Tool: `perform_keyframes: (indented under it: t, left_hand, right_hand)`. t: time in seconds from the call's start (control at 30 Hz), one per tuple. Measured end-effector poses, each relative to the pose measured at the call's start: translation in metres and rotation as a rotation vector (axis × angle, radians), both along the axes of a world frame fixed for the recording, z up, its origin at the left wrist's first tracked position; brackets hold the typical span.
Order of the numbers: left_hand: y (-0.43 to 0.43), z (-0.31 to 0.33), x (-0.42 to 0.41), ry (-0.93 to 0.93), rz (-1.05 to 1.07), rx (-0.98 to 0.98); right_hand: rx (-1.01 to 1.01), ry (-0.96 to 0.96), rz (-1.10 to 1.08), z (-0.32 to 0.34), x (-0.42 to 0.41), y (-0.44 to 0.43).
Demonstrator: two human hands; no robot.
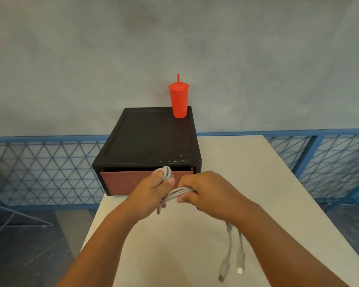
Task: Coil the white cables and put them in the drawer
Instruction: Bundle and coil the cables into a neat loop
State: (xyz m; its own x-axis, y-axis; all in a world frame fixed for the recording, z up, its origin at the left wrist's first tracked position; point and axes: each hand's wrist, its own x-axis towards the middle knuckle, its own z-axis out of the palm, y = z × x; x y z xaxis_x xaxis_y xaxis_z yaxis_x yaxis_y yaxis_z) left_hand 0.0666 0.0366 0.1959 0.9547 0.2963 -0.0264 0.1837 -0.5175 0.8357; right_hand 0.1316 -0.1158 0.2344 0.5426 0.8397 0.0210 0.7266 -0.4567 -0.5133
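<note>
A bundle of white cables (pixel 175 194) stretches between both hands above the white table (pixel 257 183). My left hand (pixel 151 192) grips one looped end, whose loops stick up above the fingers. My right hand (pixel 203 193) is closed around the other part of the bundle. Loose cable ends with plugs (pixel 234 257) hang down below my right wrist. Behind the hands stands a black box (pixel 151 139) with a reddish-brown drawer (pixel 124 181), which looks closed or nearly so.
A red tumbler with a straw (pixel 179 100) stands on the back right corner of the black box. Blue metal mesh railing (pixel 46 168) runs behind and to both sides of the table. A grey wall fills the background.
</note>
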Motion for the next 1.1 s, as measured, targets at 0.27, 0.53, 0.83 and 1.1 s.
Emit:
perform_keyframes:
  t: [0.27, 0.53, 0.83, 1.1]
  left_hand:
    - [-0.007, 0.021, -0.011, 0.173, -0.23, -0.023]
    - [0.001, 0.023, -0.014, -0.055, -0.356, -0.586]
    - [0.003, 0.014, -0.012, 0.022, -0.333, -0.488]
    - [0.002, 0.012, -0.011, -0.01, -0.127, -0.388]
  right_hand:
    - [0.011, 0.031, -0.102, 0.008, 0.02, -0.017]
    - [0.114, 0.035, -0.161, 0.0, 0.03, -0.02]
    - [0.174, 0.158, -0.219, -0.018, 0.039, -0.022]
    - [0.289, 0.247, -0.265, -0.026, 0.043, -0.025]
